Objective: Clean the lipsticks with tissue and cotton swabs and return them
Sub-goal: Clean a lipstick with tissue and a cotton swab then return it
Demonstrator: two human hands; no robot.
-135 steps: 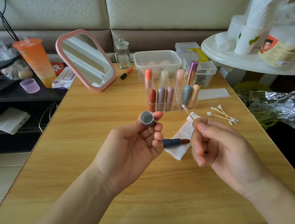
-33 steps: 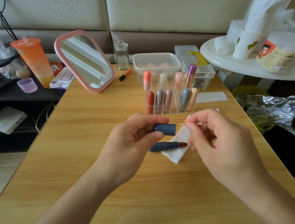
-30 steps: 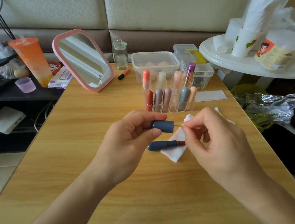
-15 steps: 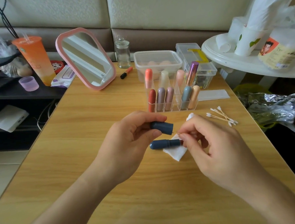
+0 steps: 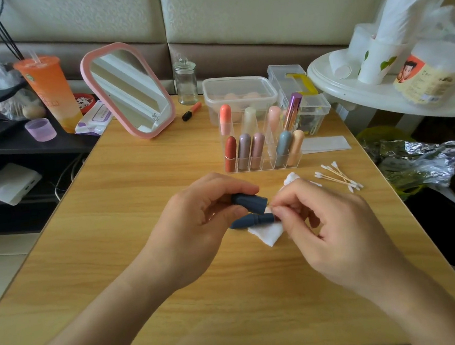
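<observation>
Closing in since half a second ago, the right hand [image 5: 330,226] is bringing its pinched thumb and forefinger right up to the open end of the dark blue cap [image 5: 249,203]. The cotton swab it was holding up earlier is now hidden inside that pinch.

Both hands are hovering together over the middle of the wooden tabletop [image 5: 141,207], forearms reaching in from the near edge. The left hand [image 5: 198,224] is gripping the cap between thumb and curled fingers, with its mouth pointing sideways toward the right hand.

Just beneath the cap, the matching blue lipstick [image 5: 250,221] is lying on its side, its tip end resting on a white tissue [image 5: 267,233] spread flat on the tabletop.

Farther out, toward the right edge, loose swabs [image 5: 336,176] are lying in a small pile. Beyond the hands, a clear organizer [image 5: 264,166] is standing with capped lipsticks upright in two rows, and one front slot is showing open. A folded white sheet [image 5: 325,144] is lying beside it at the right edge.

Along the far edge, a pink-framed mirror [image 5: 128,90] is leaning back, with a small glass jar [image 5: 185,81] and a clear lidded box [image 5: 238,94] to its right.
</observation>
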